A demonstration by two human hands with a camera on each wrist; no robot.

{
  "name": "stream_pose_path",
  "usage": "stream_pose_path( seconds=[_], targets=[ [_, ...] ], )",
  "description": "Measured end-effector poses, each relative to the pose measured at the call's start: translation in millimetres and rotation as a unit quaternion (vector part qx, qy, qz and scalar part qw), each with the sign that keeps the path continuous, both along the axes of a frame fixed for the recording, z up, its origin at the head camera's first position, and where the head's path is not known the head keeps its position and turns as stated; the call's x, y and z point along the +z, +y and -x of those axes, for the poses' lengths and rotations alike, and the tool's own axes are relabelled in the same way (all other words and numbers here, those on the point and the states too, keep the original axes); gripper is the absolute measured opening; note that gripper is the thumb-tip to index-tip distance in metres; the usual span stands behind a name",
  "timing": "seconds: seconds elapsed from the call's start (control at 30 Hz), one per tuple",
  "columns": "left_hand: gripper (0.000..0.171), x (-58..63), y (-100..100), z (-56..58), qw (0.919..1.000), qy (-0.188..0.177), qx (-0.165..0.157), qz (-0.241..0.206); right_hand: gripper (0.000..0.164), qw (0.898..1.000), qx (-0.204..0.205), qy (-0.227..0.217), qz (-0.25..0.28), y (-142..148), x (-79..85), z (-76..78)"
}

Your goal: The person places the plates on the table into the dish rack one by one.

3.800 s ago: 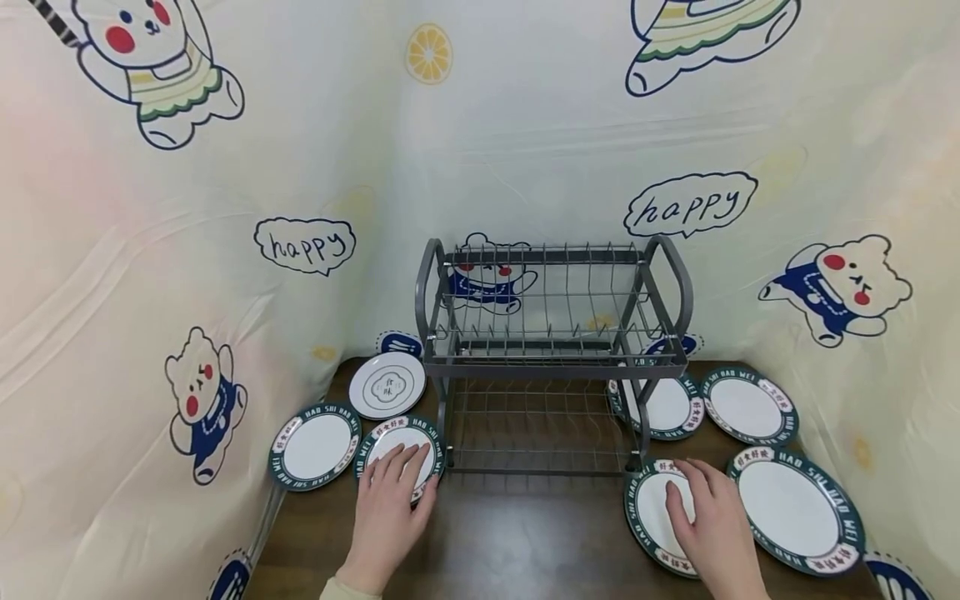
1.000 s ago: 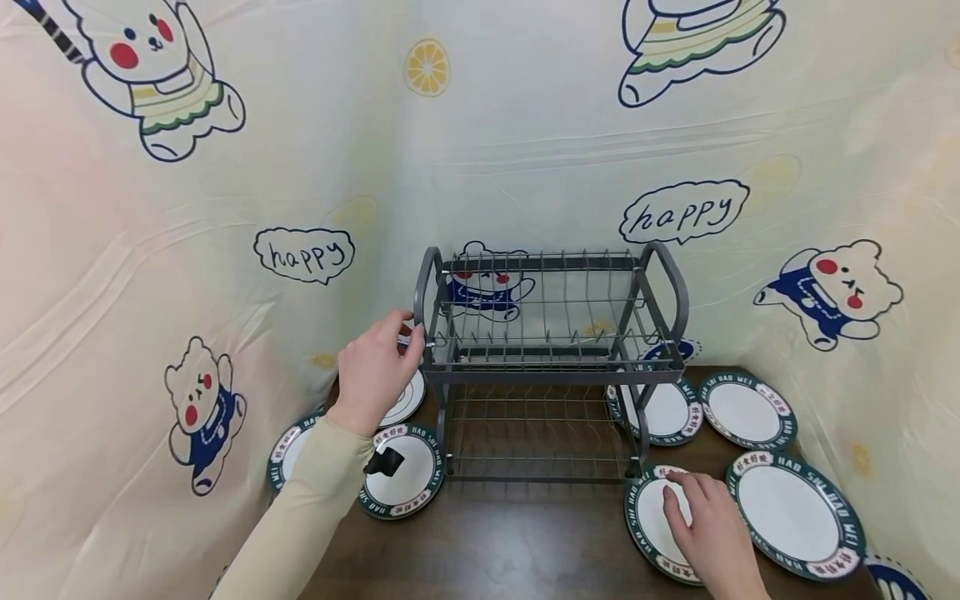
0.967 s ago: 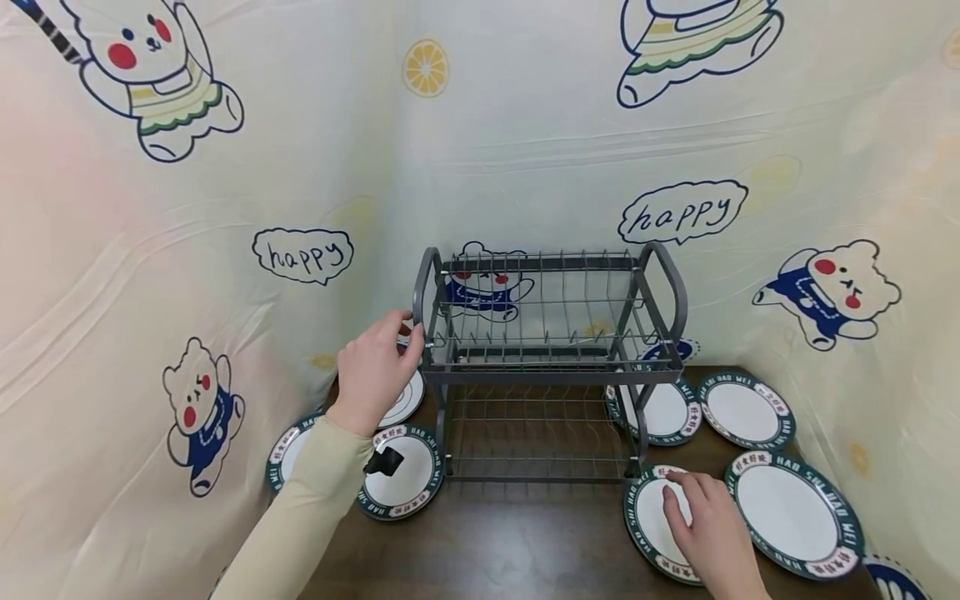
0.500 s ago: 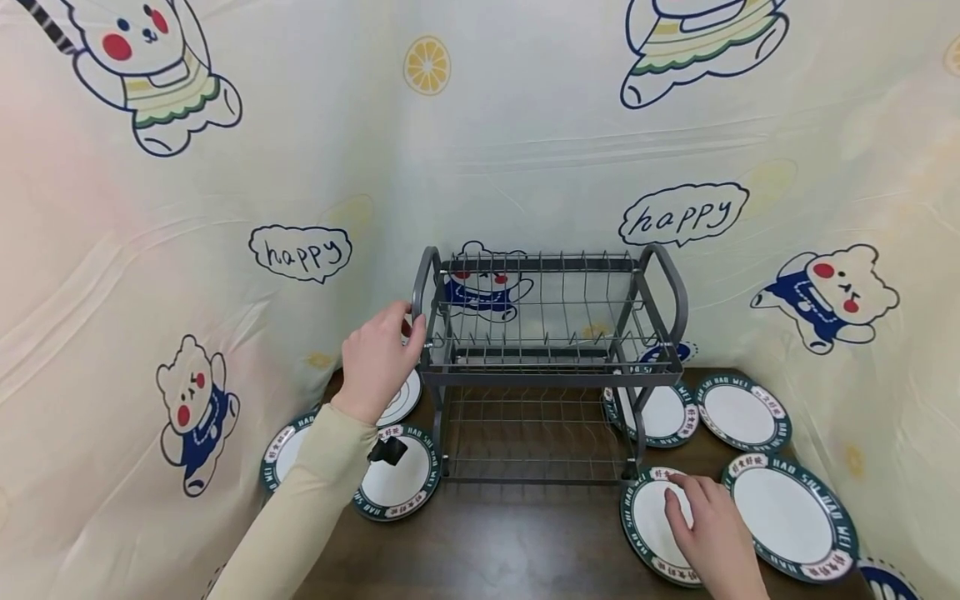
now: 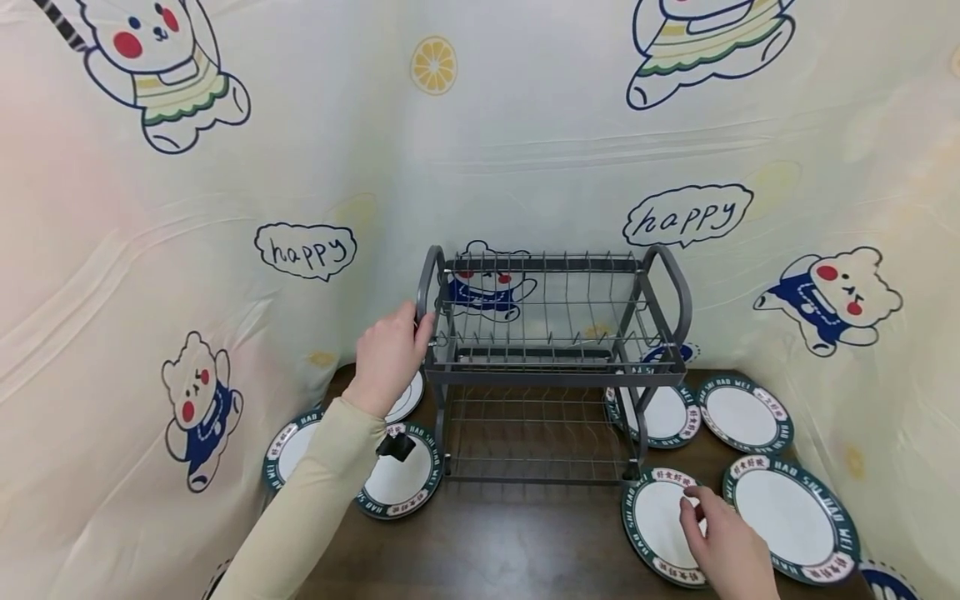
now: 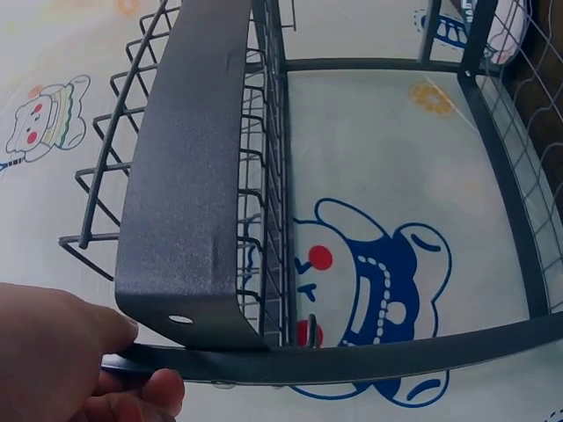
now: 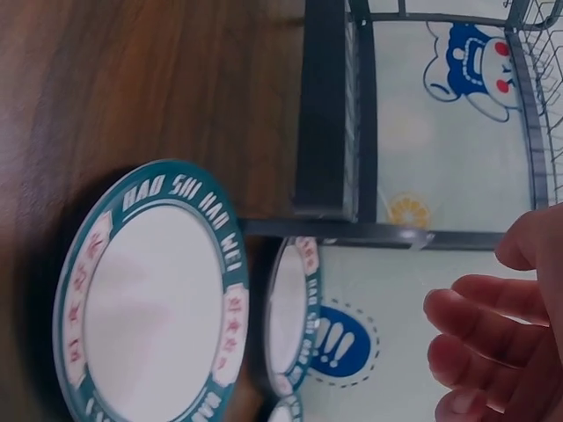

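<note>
A grey two-tier metal dish rack [image 5: 555, 377] stands on the brown table. My left hand [image 5: 388, 358] grips its left side bar at the height of the upper tier. In the left wrist view, thumb and fingertips curl round the bar [image 6: 387, 356] from both sides. My right hand [image 5: 727, 542] hovers loosely curled over the right edge of a green-rimmed plate [image 5: 660, 525], holding nothing. In the right wrist view those fingers are apart from the rack. Larger beside it lies another green-rimmed plate [image 5: 787, 517].
Behind the right plates lie two more, one plate [image 5: 746, 414] at the corner and another plate [image 5: 667, 412] partly behind the rack. On the left, a front plate [image 5: 401, 475], an outer plate [image 5: 288, 450] and a white plate [image 5: 407, 398] are partly covered by my left arm. A patterned curtain [image 5: 510, 167] surrounds the table.
My left hand has left the front left plate and risen to the rack's side bar, where its grip has closed in. My right hand has shifted slightly right. The rack stays put.
</note>
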State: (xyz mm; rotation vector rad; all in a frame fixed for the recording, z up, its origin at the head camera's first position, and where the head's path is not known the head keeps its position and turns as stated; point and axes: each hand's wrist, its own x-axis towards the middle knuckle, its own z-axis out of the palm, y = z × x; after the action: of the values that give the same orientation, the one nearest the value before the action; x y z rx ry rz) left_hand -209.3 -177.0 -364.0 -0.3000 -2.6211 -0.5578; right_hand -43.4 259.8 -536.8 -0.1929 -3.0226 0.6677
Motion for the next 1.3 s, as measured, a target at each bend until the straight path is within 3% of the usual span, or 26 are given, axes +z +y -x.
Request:
stream_pose_path(
  seconds=[0.23, 0.87, 1.3],
  targets=[
    [0.030, 2.0, 4, -0.3, 0.9997, -0.015, -0.001, -0.017, 0.025, 0.998, -0.019, -0.064, -0.001, 10, -6.6, -1.5],
    [0.030, -0.2, 5, -2.0, 0.9997, -0.007, 0.009, -0.019, 0.029, 0.994, -0.032, -0.105, 0.003, 25, -25.9, -10.0],
    [0.029, -1.9, 4, -2.9, 0.9997, 0.001, 0.004, -0.025, 0.030, 0.985, -0.058, -0.163, 0.011, 43, -52.0, -16.9]
  ],
)
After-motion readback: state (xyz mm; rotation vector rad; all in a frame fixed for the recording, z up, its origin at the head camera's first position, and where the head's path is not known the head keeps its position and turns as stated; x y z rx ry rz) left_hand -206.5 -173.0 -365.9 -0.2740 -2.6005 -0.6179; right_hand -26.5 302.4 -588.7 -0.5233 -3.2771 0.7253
